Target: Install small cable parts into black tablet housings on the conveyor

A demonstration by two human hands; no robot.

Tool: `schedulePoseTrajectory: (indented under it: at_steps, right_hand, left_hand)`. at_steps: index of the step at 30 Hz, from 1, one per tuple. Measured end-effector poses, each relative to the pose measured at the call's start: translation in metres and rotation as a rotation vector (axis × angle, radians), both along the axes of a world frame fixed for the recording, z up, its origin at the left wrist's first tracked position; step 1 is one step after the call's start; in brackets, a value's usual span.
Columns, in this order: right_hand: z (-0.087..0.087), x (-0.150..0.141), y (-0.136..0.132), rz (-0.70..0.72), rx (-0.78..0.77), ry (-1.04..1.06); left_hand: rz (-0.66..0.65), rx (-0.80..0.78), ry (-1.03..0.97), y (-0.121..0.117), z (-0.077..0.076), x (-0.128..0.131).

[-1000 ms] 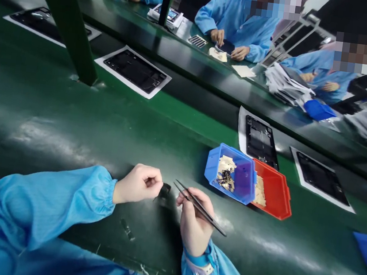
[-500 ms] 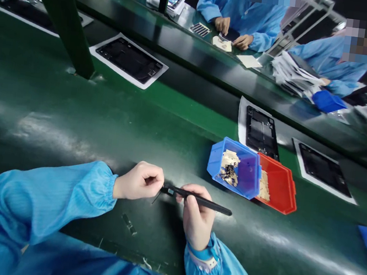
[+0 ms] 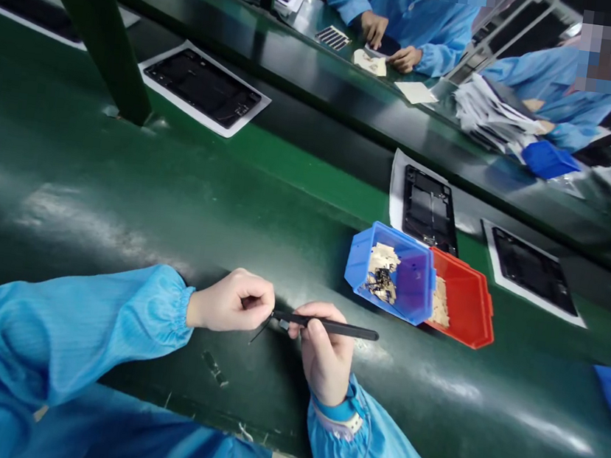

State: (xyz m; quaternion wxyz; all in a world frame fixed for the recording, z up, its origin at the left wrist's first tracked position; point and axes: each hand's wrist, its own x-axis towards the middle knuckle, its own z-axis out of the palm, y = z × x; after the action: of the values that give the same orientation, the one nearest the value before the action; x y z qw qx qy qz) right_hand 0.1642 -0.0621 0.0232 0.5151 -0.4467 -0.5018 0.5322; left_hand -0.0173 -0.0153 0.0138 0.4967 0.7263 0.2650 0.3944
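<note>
My left hand [image 3: 235, 301] is closed in a pinch on a small dark part [image 3: 259, 332], from which a thin wire-like end sticks out below the fingertips. Most of that part is hidden, so its kind is unclear. Facing it, my right hand [image 3: 326, 358] grips black tweezers [image 3: 349, 330] between thumb and fingers, nearly level. Their tips reach to the left fingertips; whether they pinch the part I cannot tell. A small pale-grey piece [image 3: 283, 324] shows just under the tweezers. Below, a short clear strip [image 3: 215, 369] lies on the green bench [image 3: 175, 205].
A blue bin [image 3: 416, 280] with small pale and black pieces stands to the right, against a red bin [image 3: 469, 301] with pale pieces. Black device housings [image 3: 203, 86] lie on white sheets along the back. A green post [image 3: 93, 32] rises at left. Co-workers' hands [image 3: 404, 58] work beyond.
The tweezers have turned closer to level, their back end rising and shifting slightly left. My left hand keeps its pinch almost unmoved. The background has shifted slightly up and left in view.
</note>
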Motion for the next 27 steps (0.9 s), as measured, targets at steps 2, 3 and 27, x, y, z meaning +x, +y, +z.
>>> schedulePoseTrajectory:
  at_steps: [2, 3, 27]
  right_hand:
    - [0.001, 0.000, 0.000, -0.005, -0.006, -0.009]
    - [0.001, 0.000, 0.000, -0.006, -0.008, -0.014]
    - [-0.008, 0.103, 0.002, -0.086, 0.034, 0.039]
  left_hand:
    - [-0.005, 0.000, 0.007, 0.000, 0.000, 0.000]
    - [-0.005, 0.000, 0.012, -0.001, -0.001, 0.000]
    - [0.458, -0.428, 0.077, 0.113, -0.010, 0.018]
